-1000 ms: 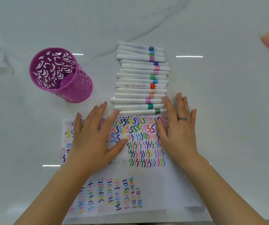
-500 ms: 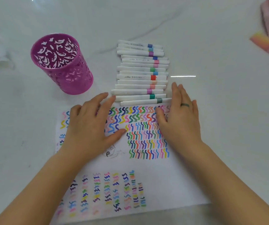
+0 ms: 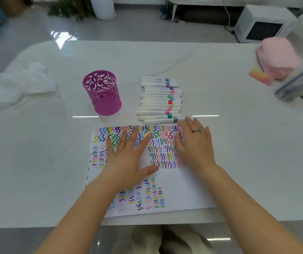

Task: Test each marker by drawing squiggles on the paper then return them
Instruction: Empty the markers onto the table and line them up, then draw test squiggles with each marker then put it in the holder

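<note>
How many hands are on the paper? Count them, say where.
2. Left hand flat on the paper's middle; right hand over its upper right, fingertips by the nearest marker.

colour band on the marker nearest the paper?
Dark green band, on the white marker nearest the paper, seen in the head view.

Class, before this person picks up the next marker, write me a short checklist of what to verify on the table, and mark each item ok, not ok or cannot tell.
1. Both hands free: ok. The left hand and right hand lie flat and open, holding nothing.
2. Paper held steady: ok, both palms press on it.
3. Markers within reach: ok, the capped row lies just beyond the paper, by the right fingertips.
4. Purple cup upright: ok.
5. Room left for squiggles: ok, the paper's lower right is bare.
6. Which markers are already tested: cannot tell.
</note>
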